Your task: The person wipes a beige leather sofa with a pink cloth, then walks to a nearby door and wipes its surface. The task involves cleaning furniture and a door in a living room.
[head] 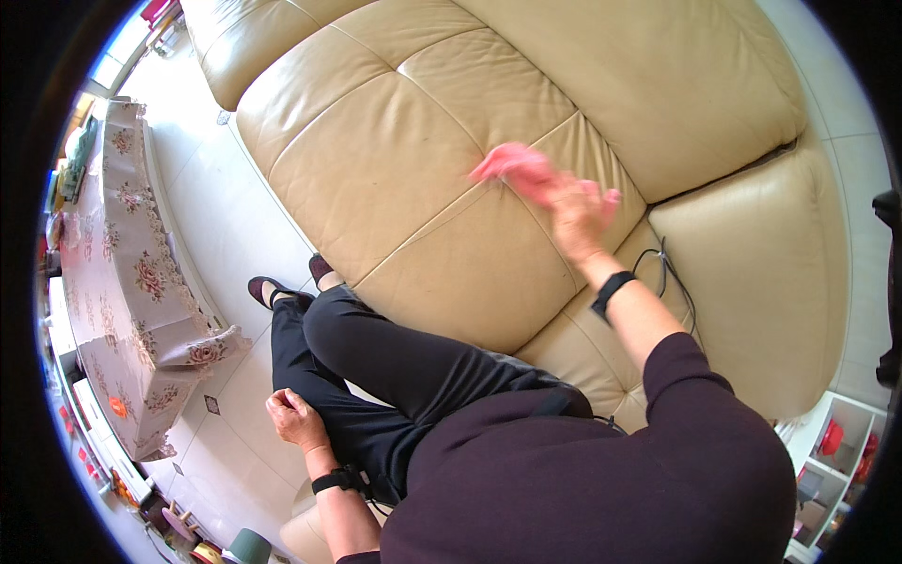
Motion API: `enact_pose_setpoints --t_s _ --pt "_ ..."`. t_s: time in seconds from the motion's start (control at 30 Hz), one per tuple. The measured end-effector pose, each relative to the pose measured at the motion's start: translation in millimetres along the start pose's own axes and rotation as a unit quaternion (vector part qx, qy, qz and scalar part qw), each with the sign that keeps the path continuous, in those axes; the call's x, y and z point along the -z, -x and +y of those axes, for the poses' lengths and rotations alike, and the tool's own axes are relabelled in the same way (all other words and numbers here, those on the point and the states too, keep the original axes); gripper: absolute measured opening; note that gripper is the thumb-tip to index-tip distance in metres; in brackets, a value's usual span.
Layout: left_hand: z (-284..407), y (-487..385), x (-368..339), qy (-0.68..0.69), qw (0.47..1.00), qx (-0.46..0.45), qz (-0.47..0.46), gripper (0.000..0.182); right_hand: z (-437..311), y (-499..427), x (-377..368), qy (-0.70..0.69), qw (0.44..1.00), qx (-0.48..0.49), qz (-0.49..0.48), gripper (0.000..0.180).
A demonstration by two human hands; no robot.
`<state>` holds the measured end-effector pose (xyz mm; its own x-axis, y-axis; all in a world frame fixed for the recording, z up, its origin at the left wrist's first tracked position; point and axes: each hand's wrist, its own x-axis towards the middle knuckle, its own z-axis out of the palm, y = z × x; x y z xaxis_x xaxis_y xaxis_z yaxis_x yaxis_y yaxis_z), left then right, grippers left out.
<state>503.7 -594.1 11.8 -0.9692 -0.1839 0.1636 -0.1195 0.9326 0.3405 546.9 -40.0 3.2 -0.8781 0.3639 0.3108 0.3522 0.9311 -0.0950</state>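
Observation:
My right hand [579,217] is shut on a pink cloth [518,168], over the seat of a beige leather sofa [366,176]. Both cloth and hand are motion-blurred, and I cannot tell whether the cloth touches the leather. A bit of pink also shows around the fingers. My left hand [299,419] hovers by my leg in black trousers [423,359], its fingers curled in with nothing visible in them. Each wrist wears a black band.
A table under a floral, lace-edged tablecloth [144,282] stands at the left. A black cable [680,282] lies by the sofa's armrest [747,282]. At lower right is a white shelf [831,462] holding red items. A green bin [248,546] sits at the bottom left.

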Motion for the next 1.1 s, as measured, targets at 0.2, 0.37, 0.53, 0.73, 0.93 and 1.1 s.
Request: enact_pose_setpoints --t_s 0.2,0.37,0.53,0.73,0.93,1.1 --pt "-5.5 2.7 -2.3 0.031 0.999 -0.001 0.010 0.011 112.4 20.7 23.4 0.075 0.903 -0.381 -0.183 0.040" --pt "-4.6 6.9 0.2 0.034 0.999 -0.018 0.008 0.011 119.9 -34.3 2.9 0.045 0.866 -0.473 -0.153 0.036" --pt "5.3 -2.7 4.6 0.049 0.999 0.008 -0.009 0.009 92.0 -107.7 -20.5 0.091 0.854 -0.496 -0.130 0.039" --pt "21.5 -27.2 3.0 0.083 0.995 -0.055 0.007 0.006 34.1 -207.5 -29.8 -0.094 0.969 -0.217 -0.074 0.038" --pt "32.3 -31.7 6.4 0.097 0.994 -0.053 -0.001 0.005 34.4 -275.2 -29.7 -0.011 0.991 -0.078 -0.105 0.041" --pt "27.9 -29.4 4.6 0.100 0.994 -0.033 0.000 0.006 108.6 -121.4 21.3 0.188 0.938 -0.026 -0.291 0.034"
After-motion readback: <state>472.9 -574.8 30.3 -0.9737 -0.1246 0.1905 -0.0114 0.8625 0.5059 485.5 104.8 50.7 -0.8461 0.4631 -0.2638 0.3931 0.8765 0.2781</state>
